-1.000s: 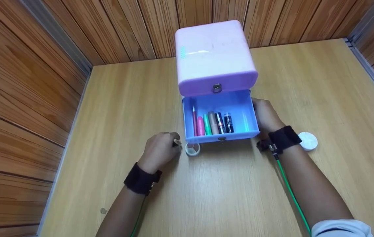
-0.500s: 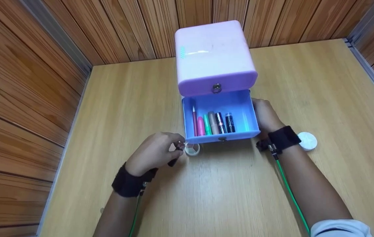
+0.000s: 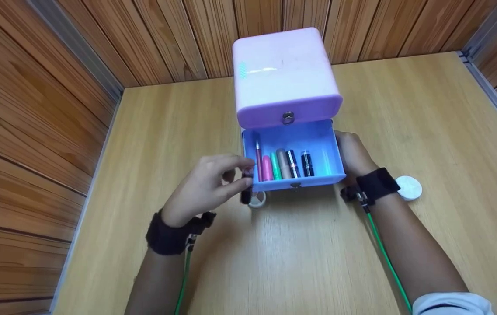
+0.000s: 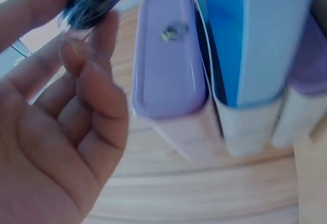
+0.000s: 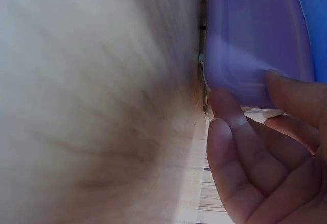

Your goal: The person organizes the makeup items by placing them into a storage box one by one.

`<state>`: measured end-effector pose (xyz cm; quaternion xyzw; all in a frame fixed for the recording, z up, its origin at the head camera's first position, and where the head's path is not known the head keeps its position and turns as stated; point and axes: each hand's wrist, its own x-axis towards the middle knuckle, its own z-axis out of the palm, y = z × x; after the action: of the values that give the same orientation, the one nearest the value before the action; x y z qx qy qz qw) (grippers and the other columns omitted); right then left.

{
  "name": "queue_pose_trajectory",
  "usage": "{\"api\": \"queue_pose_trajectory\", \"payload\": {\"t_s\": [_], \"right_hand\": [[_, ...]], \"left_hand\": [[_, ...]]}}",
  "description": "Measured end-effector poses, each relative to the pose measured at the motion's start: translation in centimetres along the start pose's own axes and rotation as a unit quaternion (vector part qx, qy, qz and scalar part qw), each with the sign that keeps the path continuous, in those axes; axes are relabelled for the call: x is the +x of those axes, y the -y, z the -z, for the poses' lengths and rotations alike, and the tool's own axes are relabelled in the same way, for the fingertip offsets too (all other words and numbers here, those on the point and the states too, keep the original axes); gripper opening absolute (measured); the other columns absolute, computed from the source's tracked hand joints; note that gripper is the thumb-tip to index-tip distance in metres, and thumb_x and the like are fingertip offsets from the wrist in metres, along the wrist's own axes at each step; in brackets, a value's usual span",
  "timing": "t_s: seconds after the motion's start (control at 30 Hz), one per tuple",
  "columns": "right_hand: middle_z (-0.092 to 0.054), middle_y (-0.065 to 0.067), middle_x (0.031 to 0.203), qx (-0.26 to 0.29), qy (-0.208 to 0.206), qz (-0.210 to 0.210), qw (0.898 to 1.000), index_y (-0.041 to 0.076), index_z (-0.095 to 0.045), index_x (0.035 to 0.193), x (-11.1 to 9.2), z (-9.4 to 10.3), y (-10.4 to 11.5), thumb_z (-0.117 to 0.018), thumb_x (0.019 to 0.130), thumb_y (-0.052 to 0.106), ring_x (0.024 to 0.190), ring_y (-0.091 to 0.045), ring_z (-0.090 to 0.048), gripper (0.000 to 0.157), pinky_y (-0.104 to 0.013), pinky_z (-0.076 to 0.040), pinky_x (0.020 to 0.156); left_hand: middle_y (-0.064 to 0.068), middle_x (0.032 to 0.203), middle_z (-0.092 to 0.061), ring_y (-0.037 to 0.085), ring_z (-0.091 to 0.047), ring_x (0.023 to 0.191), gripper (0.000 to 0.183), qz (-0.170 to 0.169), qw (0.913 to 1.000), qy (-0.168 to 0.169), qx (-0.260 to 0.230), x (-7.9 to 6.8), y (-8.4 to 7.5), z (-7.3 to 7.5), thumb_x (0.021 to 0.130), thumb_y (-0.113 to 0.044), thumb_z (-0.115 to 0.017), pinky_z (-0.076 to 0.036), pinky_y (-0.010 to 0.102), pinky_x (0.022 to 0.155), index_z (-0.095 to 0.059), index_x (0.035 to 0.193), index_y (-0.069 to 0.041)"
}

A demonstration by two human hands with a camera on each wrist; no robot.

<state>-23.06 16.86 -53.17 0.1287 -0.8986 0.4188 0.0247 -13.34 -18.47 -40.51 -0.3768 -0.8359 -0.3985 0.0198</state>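
- L hand point(image 3: 206, 186): dk tube point(image 3: 246, 189) pinched btwn digits.
- Pulled-out blue drawer point(image 3: 324, 153) noted to its R.
- R hand point(image 3: 354, 154): placed at purple drawer point(image 5: 250, 45), grip unclear.

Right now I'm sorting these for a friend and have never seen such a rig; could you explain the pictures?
There's no machine, just a person's two bare hands. The pictures showing both arms come from a camera worn on the head; the two close-ups come from cameras worn on the wrists, one each.

On the table stands a pink box with its blue drawer pulled out. Six slim sticks are in the drawer. Near its front left corner is a small dish, partly hidden; off to the right lies a white disc.

The left hand pinches a dark tube. The right hand is low at the box's right side; whether it grips, I can't tell.
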Motion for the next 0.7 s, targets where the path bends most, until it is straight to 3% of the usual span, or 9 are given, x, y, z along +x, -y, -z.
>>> {"api": "queue_pose_trajectory", "payload": {"t_s": [0.07,0.17,0.3,0.37,0.5,0.63,0.7], "right_hand": [[-0.069,-0.006,0.094,0.029,0.001,-0.026,0.999,0.006,-0.070,0.107,0.0,0.0,0.1,-0.049,0.098,0.004,0.082,-0.016,-0.059,0.022,-0.033,-0.050,0.077],[-0.068,-0.006,0.090,0.021,0.001,-0.022,1.000,0.006,-0.069,0.103,-0.1,0.0,0.1,-0.051,0.097,0.004,0.080,-0.016,-0.056,0.020,-0.032,-0.049,0.074],[-0.067,-0.007,0.088,-0.016,-0.004,0.006,1.000,0.003,-0.069,0.101,-0.1,-0.2,0.2,-0.053,0.093,-0.001,0.078,-0.017,-0.054,0.018,-0.033,-0.046,0.073],[-0.067,-0.006,0.089,0.012,-0.006,-0.013,1.000,0.005,-0.070,0.101,-0.1,-0.3,0.3,-0.054,0.095,0.001,0.078,-0.016,-0.055,0.017,-0.032,-0.047,0.072],[-0.068,-0.004,0.089,0.038,-0.009,-0.033,0.999,0.008,-0.071,0.101,-0.2,-0.5,0.6,-0.055,0.098,0.007,0.078,-0.015,-0.055,0.016,-0.030,-0.048,0.073],[-0.067,-0.004,0.091,0.010,-0.002,-0.014,1.000,0.008,-0.070,0.103,0.0,-0.6,0.6,-0.055,0.098,0.007,0.081,-0.015,-0.054,0.017,-0.031,-0.047,0.075],[-0.067,-0.005,0.092,0.048,0.004,-0.044,0.998,0.007,-0.070,0.103,0.1,-0.6,0.6,-0.051,0.100,0.010,0.081,-0.015,-0.055,0.019,-0.030,-0.048,0.075]], "left_hand": [[-0.005,0.102,-0.069,0.007,-0.059,0.080,0.025,-0.037,0.9989,-0.025,-0.015,1.0,-0.2,-0.7,0.093,-0.015,-0.068,-0.053,0.025,0.068,-0.069,0.117,-0.008],[0.000,0.101,-0.069,0.008,-0.060,0.082,0.026,-0.082,0.9946,-0.059,-0.024,2.5,-0.4,-1.8,0.093,-0.012,-0.068,-0.053,0.025,0.070,-0.068,0.118,-0.005],[0.004,0.100,-0.069,0.009,-0.060,0.082,0.026,-0.112,0.9886,-0.095,-0.034,4.3,-0.6,-3.1,0.092,-0.007,-0.067,-0.053,0.022,0.070,-0.067,0.118,-0.002],[0.006,0.102,-0.069,0.009,-0.061,0.086,0.026,-0.119,0.9863,-0.109,-0.035,5.0,-0.8,-3.6,0.092,-0.005,-0.066,-0.054,0.022,0.072,-0.067,0.117,-0.001],[0.005,0.104,-0.069,0.009,-0.061,0.092,0.025,-0.104,0.9860,-0.130,-0.003,6.2,-1.2,-4.7,0.093,-0.008,-0.067,-0.054,0.024,0.076,-0.068,0.117,-0.002],[0.003,0.105,-0.071,0.011,-0.062,0.090,0.025,-0.068,0.9861,-0.136,0.067,7.3,-1.7,-6.0,0.093,-0.013,-0.068,-0.051,0.021,0.076,-0.069,0.117,-0.005],[0.002,0.105,-0.071,0.011,-0.063,0.090,0.025,-0.053,0.9850,-0.132,0.098,7.8,-1.9,-6.7,0.092,-0.015,-0.069,-0.050,0.019,0.077,-0.070,0.116,-0.007]]}}
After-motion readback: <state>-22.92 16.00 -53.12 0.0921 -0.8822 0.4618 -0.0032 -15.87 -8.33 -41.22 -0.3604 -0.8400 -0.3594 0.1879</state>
